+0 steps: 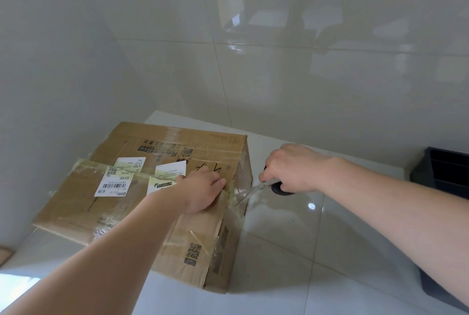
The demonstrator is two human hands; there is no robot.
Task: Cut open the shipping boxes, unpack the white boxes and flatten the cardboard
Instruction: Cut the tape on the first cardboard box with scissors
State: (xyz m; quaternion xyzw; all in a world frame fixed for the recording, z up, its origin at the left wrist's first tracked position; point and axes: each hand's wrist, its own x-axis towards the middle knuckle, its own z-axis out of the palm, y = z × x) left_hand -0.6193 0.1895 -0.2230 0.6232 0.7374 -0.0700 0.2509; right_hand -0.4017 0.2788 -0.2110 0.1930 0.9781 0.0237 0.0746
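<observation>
Cardboard shipping box point(162, 200), brown and still sealed, is seen lying flat at the lower centre of the frame on a glossy white tiled floor point(291, 238), close to a white tiled wall point(253, 48). Its top is crossed by clear packing tape point(127, 203), and white shipping labels point(115, 182) with barcodes are stuck near the middle; a printed QR code is shown on the near corner. The cardboard looks worn and creased at the edges.

The first step appears to be in hand: the tape on the box's right end is being cut. The left hand point(200, 191) is laid on the top near the right edge, fingers bent over the taped seam, steadying the box rather than gripping it. The right hand point(291, 170), at centre right, is closed around the black handles of scissors point(258, 189), whose slightly parted blades are pointed down-left at the tape on the box's end face.

The next move is judged to call for the blades to be run along the seam, kept shallow so the contents are not scored.

A dark slatted crate point(446, 172) is partly visible at the right edge.
</observation>
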